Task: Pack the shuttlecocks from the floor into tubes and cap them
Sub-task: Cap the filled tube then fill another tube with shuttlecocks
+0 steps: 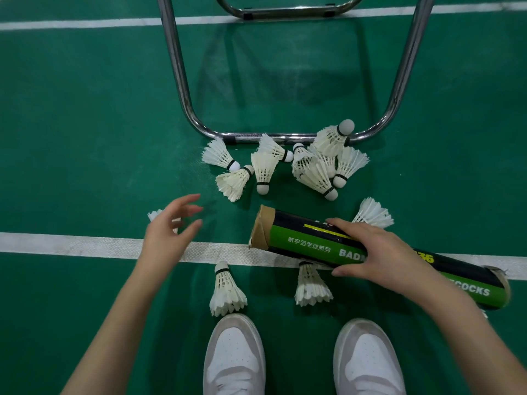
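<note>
Green court floor (85, 124) holds nearly all the shuttlecocks (285, 163) loose beside a chair frame (182, 89), so packing seems barely begun: the right hand (376, 249) grips an uncapped tube (302, 238) over the white line (71, 245), while the left hand (168, 226) hovers, fingers spread.

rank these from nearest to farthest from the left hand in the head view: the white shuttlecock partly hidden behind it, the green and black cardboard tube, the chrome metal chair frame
1. The white shuttlecock partly hidden behind the left hand, right at the left hand.
2. The green and black cardboard tube, to the right, gripped by the right hand.
3. The chrome metal chair frame, farther ahead, beyond the shuttlecock pile.
</note>
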`<state>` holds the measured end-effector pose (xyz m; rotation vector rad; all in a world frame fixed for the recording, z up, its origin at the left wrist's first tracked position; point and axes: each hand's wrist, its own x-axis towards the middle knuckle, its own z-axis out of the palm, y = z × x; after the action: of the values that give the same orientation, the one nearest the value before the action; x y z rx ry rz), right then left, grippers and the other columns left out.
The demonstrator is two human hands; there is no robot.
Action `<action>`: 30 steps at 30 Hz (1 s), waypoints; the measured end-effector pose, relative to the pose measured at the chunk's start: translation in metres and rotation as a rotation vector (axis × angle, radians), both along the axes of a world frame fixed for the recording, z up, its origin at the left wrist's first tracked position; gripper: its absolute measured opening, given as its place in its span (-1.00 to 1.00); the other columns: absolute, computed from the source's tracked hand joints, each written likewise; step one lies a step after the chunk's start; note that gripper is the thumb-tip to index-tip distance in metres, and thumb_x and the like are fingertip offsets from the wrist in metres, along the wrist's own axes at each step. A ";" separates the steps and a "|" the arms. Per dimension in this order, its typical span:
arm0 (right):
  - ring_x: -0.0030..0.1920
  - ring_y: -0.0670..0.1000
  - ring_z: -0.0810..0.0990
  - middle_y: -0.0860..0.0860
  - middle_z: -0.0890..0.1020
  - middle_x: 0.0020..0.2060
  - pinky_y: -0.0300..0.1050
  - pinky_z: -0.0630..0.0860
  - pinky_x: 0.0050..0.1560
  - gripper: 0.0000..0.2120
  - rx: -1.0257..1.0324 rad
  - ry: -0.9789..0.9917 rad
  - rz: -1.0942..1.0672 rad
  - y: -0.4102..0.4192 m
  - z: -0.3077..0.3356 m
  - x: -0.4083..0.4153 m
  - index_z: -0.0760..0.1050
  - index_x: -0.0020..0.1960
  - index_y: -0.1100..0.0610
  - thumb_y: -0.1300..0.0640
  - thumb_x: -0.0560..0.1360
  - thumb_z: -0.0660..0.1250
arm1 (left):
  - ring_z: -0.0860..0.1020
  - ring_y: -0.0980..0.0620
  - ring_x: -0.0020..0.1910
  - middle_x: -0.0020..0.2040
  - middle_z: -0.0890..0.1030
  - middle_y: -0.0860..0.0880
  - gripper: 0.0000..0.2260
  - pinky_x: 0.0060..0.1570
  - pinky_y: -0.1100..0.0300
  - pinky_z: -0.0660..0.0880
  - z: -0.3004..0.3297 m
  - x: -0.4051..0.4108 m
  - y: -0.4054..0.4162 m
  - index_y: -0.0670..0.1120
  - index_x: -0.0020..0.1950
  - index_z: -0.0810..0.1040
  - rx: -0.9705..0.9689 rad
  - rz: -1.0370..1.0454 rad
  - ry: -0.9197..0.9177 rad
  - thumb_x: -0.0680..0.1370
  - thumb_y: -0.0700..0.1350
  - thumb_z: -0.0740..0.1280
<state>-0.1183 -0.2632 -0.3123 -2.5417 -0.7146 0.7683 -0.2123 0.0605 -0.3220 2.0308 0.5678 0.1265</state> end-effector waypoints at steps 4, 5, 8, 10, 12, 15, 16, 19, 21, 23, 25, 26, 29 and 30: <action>0.25 -0.09 0.39 -0.16 0.43 0.26 -0.07 0.35 0.25 -0.18 -0.005 -0.006 0.007 0.000 0.000 0.000 0.08 0.42 -0.29 -0.21 0.30 0.45 | 0.47 0.01 0.16 0.07 0.57 0.10 -0.58 0.19 0.14 0.34 -0.012 -0.002 0.023 0.09 0.24 0.50 0.257 0.014 0.038 0.49 -0.33 0.34; 0.25 -0.10 0.38 -0.16 0.43 0.26 -0.08 0.35 0.25 -0.18 -0.009 -0.004 0.009 0.000 0.000 0.000 0.08 0.42 -0.29 -0.22 0.30 0.44 | 0.45 0.00 0.19 0.10 0.55 0.09 -0.58 0.17 0.16 0.31 -0.014 -0.002 0.026 0.05 0.26 0.49 0.297 0.011 0.048 0.49 -0.33 0.33; 0.25 -0.11 0.38 -0.17 0.42 0.27 -0.08 0.35 0.26 -0.18 -0.009 -0.004 0.016 0.000 0.001 0.000 0.07 0.43 -0.29 -0.22 0.30 0.44 | 0.41 -0.02 0.25 0.20 0.54 0.04 -0.56 0.17 0.20 0.26 -0.020 -0.001 0.033 -0.02 0.33 0.46 0.356 -0.007 0.089 0.50 -0.34 0.32; 0.26 -0.11 0.37 -0.17 0.42 0.28 -0.07 0.35 0.26 -0.18 -0.015 -0.002 0.020 0.000 0.002 -0.001 0.06 0.43 -0.29 -0.22 0.31 0.44 | 0.40 -0.05 0.28 0.25 0.53 -0.02 -0.55 0.21 0.17 0.26 -0.026 0.000 0.037 -0.05 0.35 0.45 0.400 -0.038 0.115 0.50 -0.35 0.31; 0.27 -0.10 0.37 -0.17 0.41 0.28 -0.07 0.34 0.27 -0.18 -0.016 -0.001 0.020 0.000 0.002 0.000 0.06 0.43 -0.29 -0.22 0.31 0.44 | 0.39 -0.09 0.30 0.28 0.52 -0.06 -0.55 0.25 0.09 0.28 -0.031 0.001 0.041 -0.05 0.37 0.43 0.429 -0.050 0.162 0.50 -0.34 0.30; 0.27 -0.10 0.37 -0.17 0.41 0.28 -0.07 0.34 0.27 -0.18 -0.014 -0.003 0.020 0.000 0.001 -0.001 0.06 0.43 -0.29 -0.22 0.30 0.44 | 0.39 -0.13 0.30 0.27 0.52 -0.12 -0.54 0.25 0.03 0.30 -0.036 0.002 0.046 -0.07 0.38 0.42 0.452 -0.012 0.207 0.51 -0.35 0.28; 0.26 -0.11 0.37 -0.18 0.41 0.28 -0.07 0.34 0.27 -0.18 -0.013 -0.002 0.019 0.000 0.000 -0.001 0.06 0.43 -0.29 -0.23 0.30 0.44 | 0.40 -0.14 0.27 0.25 0.53 -0.14 -0.54 0.23 0.04 0.31 -0.036 0.002 0.047 -0.07 0.38 0.42 0.463 0.002 0.202 0.51 -0.36 0.28; 0.27 -0.11 0.37 -0.18 0.41 0.29 -0.04 0.34 0.28 -0.17 -0.014 0.001 0.019 0.001 0.000 -0.001 0.06 0.43 -0.30 -0.24 0.30 0.44 | 0.44 -0.16 0.19 0.17 0.57 -0.14 -0.53 0.15 0.06 0.33 -0.034 0.004 0.049 -0.06 0.38 0.42 0.466 0.034 0.209 0.51 -0.36 0.28; 0.27 -0.11 0.36 -0.18 0.41 0.28 -0.05 0.33 0.28 -0.18 -0.017 0.000 0.020 0.002 0.000 -0.001 0.05 0.43 -0.30 -0.24 0.30 0.43 | 0.47 -0.17 0.14 0.10 0.61 -0.13 -0.55 0.09 0.05 0.35 -0.033 0.004 0.050 -0.06 0.38 0.42 0.471 0.029 0.249 0.52 -0.34 0.29; 0.26 -0.11 0.37 -0.17 0.41 0.27 -0.06 0.34 0.27 -0.18 -0.017 -0.003 0.021 0.002 0.000 -0.002 0.05 0.43 -0.30 -0.24 0.30 0.43 | 0.51 -0.17 0.07 0.03 0.64 -0.14 -0.58 0.04 0.05 0.39 -0.032 0.004 0.050 -0.08 0.35 0.46 0.458 0.027 0.269 0.51 -0.33 0.30; 0.24 -0.11 0.37 -0.17 0.42 0.25 -0.06 0.35 0.25 -0.18 -0.013 -0.005 0.021 0.003 -0.001 -0.002 0.06 0.43 -0.30 -0.24 0.30 0.43 | 0.53 -0.12 -0.03 -0.05 0.65 -0.14 -0.63 -0.03 0.11 0.40 -0.028 0.003 0.047 -0.08 0.30 0.49 0.420 0.052 0.261 0.51 -0.32 0.32; 0.24 -0.11 0.37 -0.17 0.42 0.25 -0.06 0.35 0.25 -0.18 -0.013 -0.003 0.019 0.003 -0.001 -0.003 0.06 0.43 -0.29 -0.24 0.30 0.43 | 0.52 -0.08 -0.08 -0.08 0.65 -0.13 -0.64 -0.06 0.14 0.38 -0.026 0.004 0.044 -0.08 0.28 0.50 0.404 0.066 0.251 0.51 -0.31 0.33; 0.24 -0.10 0.38 -0.17 0.43 0.25 -0.05 0.35 0.25 -0.18 -0.012 -0.002 0.016 0.002 -0.001 -0.003 0.06 0.42 -0.30 -0.24 0.30 0.43 | 0.53 0.00 -0.16 -0.16 0.64 -0.09 -0.66 -0.03 0.18 0.42 -0.013 0.008 0.031 -0.05 0.24 0.53 0.298 0.119 0.185 0.50 -0.30 0.36; 0.24 -0.10 0.38 -0.17 0.43 0.25 -0.05 0.36 0.25 -0.19 -0.008 -0.004 0.016 0.002 -0.001 -0.003 0.06 0.42 -0.30 -0.24 0.30 0.43 | 0.55 0.02 -0.18 -0.18 0.64 -0.08 -0.66 -0.02 0.19 0.45 -0.008 0.010 0.025 -0.05 0.23 0.53 0.231 0.140 0.152 0.49 -0.30 0.37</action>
<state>-0.1216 -0.2616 -0.3137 -2.5488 -0.7351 0.7728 -0.2027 0.0856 -0.3304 2.2367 0.8238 0.1264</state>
